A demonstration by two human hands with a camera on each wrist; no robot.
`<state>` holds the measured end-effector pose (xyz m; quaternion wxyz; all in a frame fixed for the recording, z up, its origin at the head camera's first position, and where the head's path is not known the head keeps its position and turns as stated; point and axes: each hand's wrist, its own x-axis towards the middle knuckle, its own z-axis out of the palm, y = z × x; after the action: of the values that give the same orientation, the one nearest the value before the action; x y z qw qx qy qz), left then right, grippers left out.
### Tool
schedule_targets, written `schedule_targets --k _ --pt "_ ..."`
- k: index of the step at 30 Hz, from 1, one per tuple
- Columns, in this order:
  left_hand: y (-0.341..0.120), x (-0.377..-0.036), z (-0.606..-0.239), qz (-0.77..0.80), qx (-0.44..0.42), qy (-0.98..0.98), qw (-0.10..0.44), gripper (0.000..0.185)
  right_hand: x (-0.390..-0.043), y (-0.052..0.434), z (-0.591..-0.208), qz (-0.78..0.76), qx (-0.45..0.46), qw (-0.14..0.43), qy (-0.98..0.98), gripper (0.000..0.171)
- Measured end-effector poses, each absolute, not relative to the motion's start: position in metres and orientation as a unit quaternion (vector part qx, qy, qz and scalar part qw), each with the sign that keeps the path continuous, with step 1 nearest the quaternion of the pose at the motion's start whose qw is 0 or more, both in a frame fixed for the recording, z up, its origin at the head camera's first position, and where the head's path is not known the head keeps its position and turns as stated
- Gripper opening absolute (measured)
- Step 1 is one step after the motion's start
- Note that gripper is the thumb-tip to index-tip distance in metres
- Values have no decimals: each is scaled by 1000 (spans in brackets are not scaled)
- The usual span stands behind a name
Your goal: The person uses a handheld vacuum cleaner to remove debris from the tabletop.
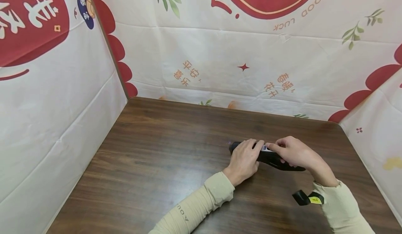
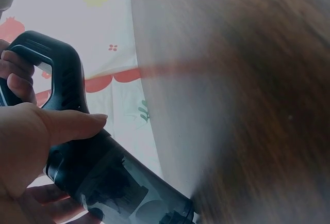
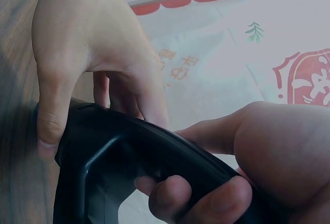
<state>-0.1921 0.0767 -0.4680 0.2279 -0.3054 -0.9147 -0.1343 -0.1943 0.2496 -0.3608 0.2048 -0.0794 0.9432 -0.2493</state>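
Note:
A black handheld device (image 1: 277,161) with a white label lies on the wooden table (image 1: 157,164) right of centre. My left hand (image 1: 246,155) curls over its front body, the thumb along the dark translucent barrel (image 2: 103,175). My right hand (image 1: 290,152) grips the looped handle (image 3: 129,157), fingers threaded through the opening. In the left wrist view the handle (image 2: 56,69) rises at upper left with the right hand's fingers (image 2: 15,82) around it. In the right wrist view the left hand (image 3: 87,38) sits just beyond the handle. The device's underside is hidden.
Printed cloth walls (image 1: 235,59) with red and green patterns close in the table on the left, back and right. A black strap with a yellow tag (image 1: 307,198) sits at my right wrist. Bare wood stretches to the left of the hands.

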Motion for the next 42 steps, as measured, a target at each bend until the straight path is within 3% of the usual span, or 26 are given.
schedule_targets --k 42 --pt "46 -201 -465 -134 -271 -928 219 62 -218 219 -360 -235 -114 212 942 42"
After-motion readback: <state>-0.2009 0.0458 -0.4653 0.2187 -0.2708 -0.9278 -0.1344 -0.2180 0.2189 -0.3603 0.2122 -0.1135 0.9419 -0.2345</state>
